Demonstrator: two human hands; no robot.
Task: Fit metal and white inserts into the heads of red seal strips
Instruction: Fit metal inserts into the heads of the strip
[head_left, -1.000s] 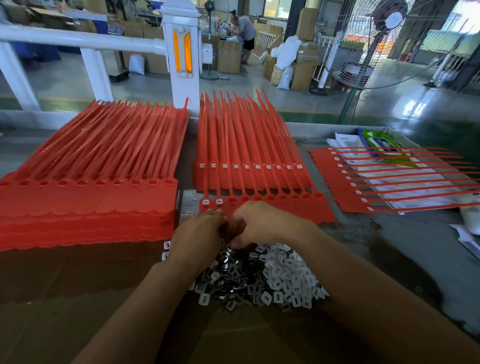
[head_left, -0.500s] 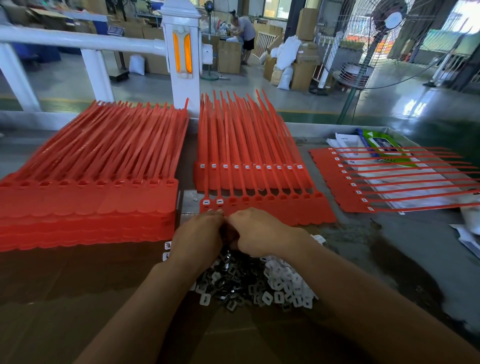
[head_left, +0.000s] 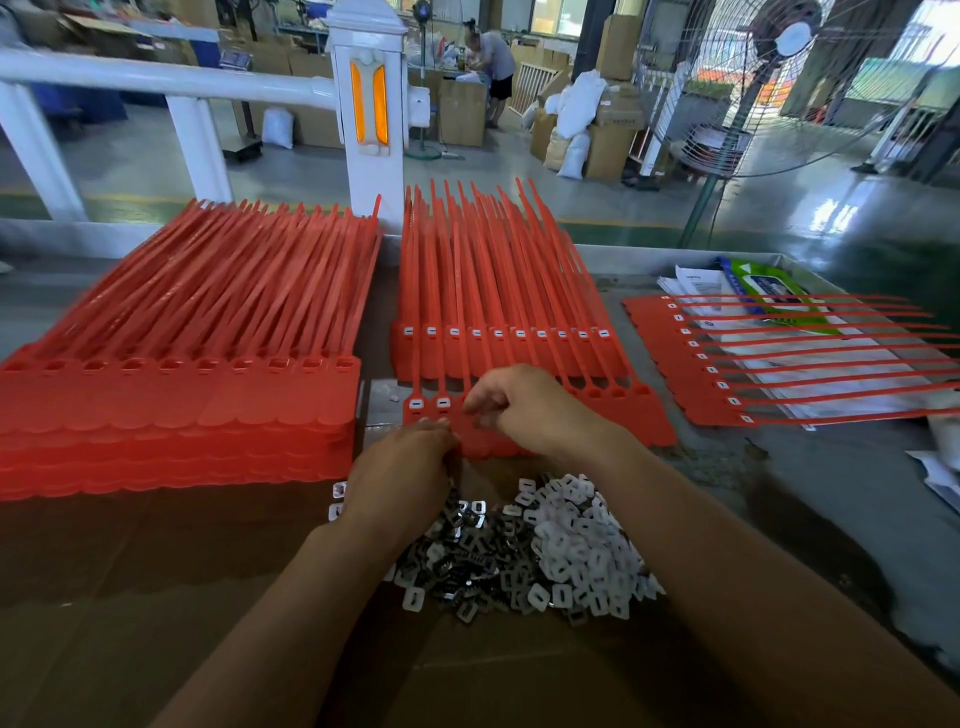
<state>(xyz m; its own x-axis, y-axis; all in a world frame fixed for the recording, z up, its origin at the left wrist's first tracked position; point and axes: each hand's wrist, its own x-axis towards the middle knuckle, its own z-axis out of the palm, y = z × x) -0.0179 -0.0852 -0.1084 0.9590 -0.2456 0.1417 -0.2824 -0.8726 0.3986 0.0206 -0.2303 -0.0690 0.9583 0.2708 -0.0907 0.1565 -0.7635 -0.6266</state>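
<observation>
A sheet of joined red seal strips (head_left: 613, 410) lies in front of me, its two leftmost heads (head_left: 429, 403) filled with white inserts. My right hand (head_left: 524, 405) is over the third head with fingers curled in a pinch; what it holds is hidden. My left hand (head_left: 402, 470) rests at the sheet's near edge, fingers curled down, its grip hidden. Below the hands lies a heap of metal inserts (head_left: 457, 561) and white inserts (head_left: 576, 545). A finished sheet of strips (head_left: 498, 338) lies just behind.
A thick stack of red strip sheets with open heads (head_left: 171, 395) sits on the left. Another filled sheet (head_left: 737, 358) lies on papers at the right, by a green packet (head_left: 774, 291). Brown cardboard (head_left: 156, 597) covers the near table. A white railing post (head_left: 369, 104) stands behind.
My right hand has moved up from the insert heap onto the third head of the front sheet. My left hand stays at the sheet's near edge.
</observation>
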